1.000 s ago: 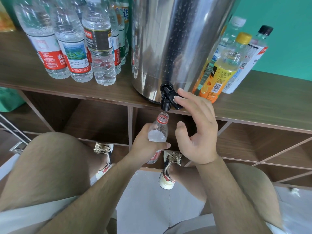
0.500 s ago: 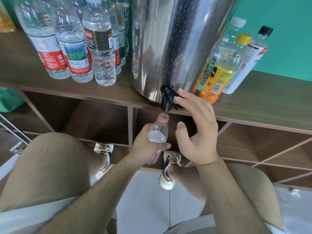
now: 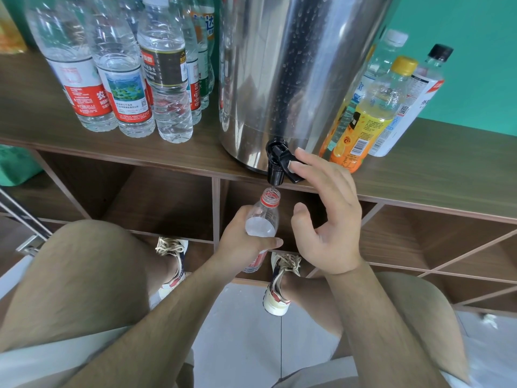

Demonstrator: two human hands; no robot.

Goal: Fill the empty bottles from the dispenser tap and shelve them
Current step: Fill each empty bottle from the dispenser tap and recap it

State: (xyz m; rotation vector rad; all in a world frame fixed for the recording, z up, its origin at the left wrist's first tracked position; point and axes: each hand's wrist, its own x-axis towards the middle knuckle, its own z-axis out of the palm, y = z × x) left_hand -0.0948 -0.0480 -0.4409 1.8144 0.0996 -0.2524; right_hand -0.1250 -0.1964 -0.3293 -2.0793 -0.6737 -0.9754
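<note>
Your left hand point(image 3: 246, 245) wraps curled fingers and thumb round the small clear bottle point(image 3: 263, 217), holding its open mouth just under the black tap point(image 3: 275, 175) of the steel dispenser point(image 3: 293, 65). Your right hand point(image 3: 330, 219) presses the lever point(image 3: 285, 158) with extended fingertips, thumb spread apart.

The dispenser point(image 3: 293, 79) stood mid-shelf, with a cluster of bottles point(image 3: 126, 88) crowding its left across a narrow gap and more bottles point(image 3: 377, 107) close against its right. The shelf top point(image 3: 453, 166) lay bare farther right and along its front edge. Under the tap point(image 3: 276, 168), the left hand point(image 3: 243, 245) with its bottle point(image 3: 264, 217) and the right hand point(image 3: 330, 222) filled the space. The cubbies point(image 3: 159, 203) below stood open.
</note>
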